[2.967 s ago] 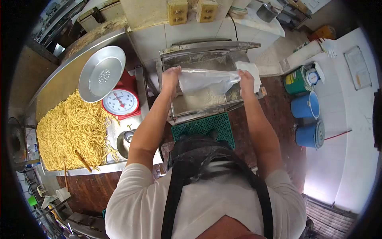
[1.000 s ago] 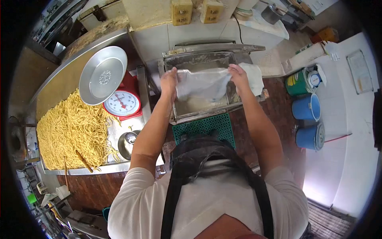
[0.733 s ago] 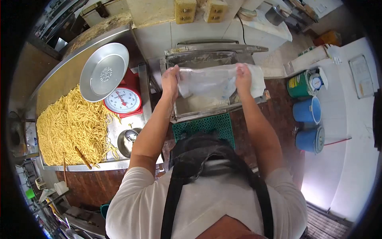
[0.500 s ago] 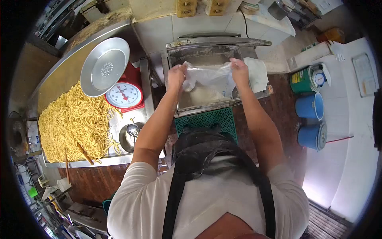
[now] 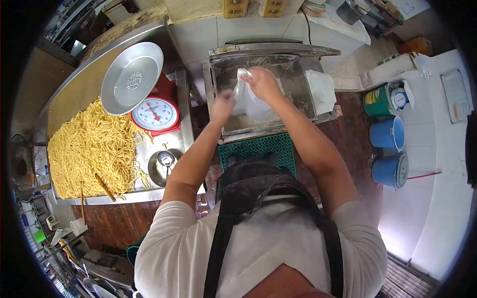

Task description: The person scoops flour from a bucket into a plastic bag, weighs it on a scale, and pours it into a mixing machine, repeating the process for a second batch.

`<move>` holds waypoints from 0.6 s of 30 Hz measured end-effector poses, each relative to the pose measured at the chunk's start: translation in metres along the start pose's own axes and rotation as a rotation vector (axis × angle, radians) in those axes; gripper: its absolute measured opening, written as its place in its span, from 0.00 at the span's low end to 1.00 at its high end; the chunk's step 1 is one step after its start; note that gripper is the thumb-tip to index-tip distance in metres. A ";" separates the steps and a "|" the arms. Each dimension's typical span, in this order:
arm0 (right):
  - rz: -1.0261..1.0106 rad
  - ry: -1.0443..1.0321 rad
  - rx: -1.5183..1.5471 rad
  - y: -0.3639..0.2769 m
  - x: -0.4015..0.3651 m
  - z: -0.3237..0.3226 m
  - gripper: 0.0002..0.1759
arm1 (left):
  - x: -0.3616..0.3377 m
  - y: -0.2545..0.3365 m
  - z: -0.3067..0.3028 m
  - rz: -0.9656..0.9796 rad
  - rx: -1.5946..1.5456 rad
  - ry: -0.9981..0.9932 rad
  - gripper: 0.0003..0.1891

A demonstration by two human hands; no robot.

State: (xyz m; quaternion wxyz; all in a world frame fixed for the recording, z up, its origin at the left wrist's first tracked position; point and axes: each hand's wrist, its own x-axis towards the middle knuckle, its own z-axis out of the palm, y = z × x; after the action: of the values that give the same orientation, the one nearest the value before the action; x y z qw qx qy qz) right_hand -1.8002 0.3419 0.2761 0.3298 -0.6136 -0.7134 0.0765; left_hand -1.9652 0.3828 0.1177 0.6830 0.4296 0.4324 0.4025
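Well, we have a smear where our left hand [image 5: 223, 102] should be. It's blurred, fingers lost, so we can't tell whether it grips anything or just hangs at the bag's left edge. The bag [image 5: 247, 105] itself is clear plastic and hard to trace: its lower end melts into the pale, floury floor of the tray [image 5: 299, 82], and we can't make out whether it touches down. Our right hand [image 5: 263, 83] hides the bag's top, and our forearms cover part of the tray's near wall. The dark lens rim cuts off every corner.

Now the hands. The right arm reaches far and leftward across the tray, wrist bent, fingers closed on the bag's gathered top, holding it up over the tray's left half. The left arm runs straight out, its hand lower and nearer, just left of the bag.

A white cloth [image 5: 320, 89] lies on the tray's right edge, and a green mat [image 5: 258, 149] sits near, below the tray. To the left stand a red scale [image 5: 155, 113] with its pan [image 5: 131, 77] and a heap of noodles [image 5: 89, 149].
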 end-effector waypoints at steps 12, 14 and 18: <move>-0.085 0.056 0.040 0.000 0.006 -0.086 0.12 | 0.020 -0.017 0.024 0.318 1.032 -0.168 0.18; -0.078 0.124 -0.017 -0.004 0.005 -0.093 0.11 | 0.026 -0.014 0.036 0.365 1.041 -0.222 0.16; -0.077 0.188 -0.073 0.002 0.005 -0.095 0.12 | 0.033 -0.011 0.055 0.367 1.111 -0.102 0.11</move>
State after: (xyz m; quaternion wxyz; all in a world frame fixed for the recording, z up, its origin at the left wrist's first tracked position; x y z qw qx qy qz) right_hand -1.7456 0.3184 0.3501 0.3755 -0.6016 -0.7047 -0.0204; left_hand -1.9022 0.3962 0.1131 0.2948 0.8098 0.4635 0.2060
